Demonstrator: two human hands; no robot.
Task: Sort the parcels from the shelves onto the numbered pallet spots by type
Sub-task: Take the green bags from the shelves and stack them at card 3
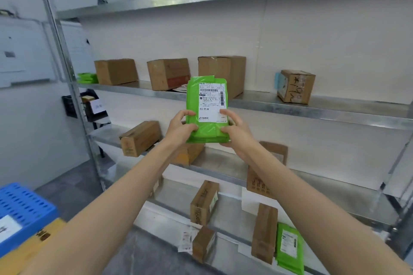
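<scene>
I hold a green plastic mailer (206, 96) with a white shipping label upright in front of the metal shelves (312, 107). My left hand (180, 128) grips its lower left edge, fingers curled round the side. My right hand (234, 133) grips its lower right corner from below and the side. Brown cardboard boxes (167, 73) stand on the shelf behind the mailer. More boxes sit on the lower shelves, and another green mailer (289, 246) leans at the bottom right.
A blue perforated crate (22, 210) and a yellowish box (33, 243) sit at the lower left. A small green mailer stack (87, 77) lies at the left end of the middle shelf. A shelf upright (64, 62) rises on the left. The floor is grey.
</scene>
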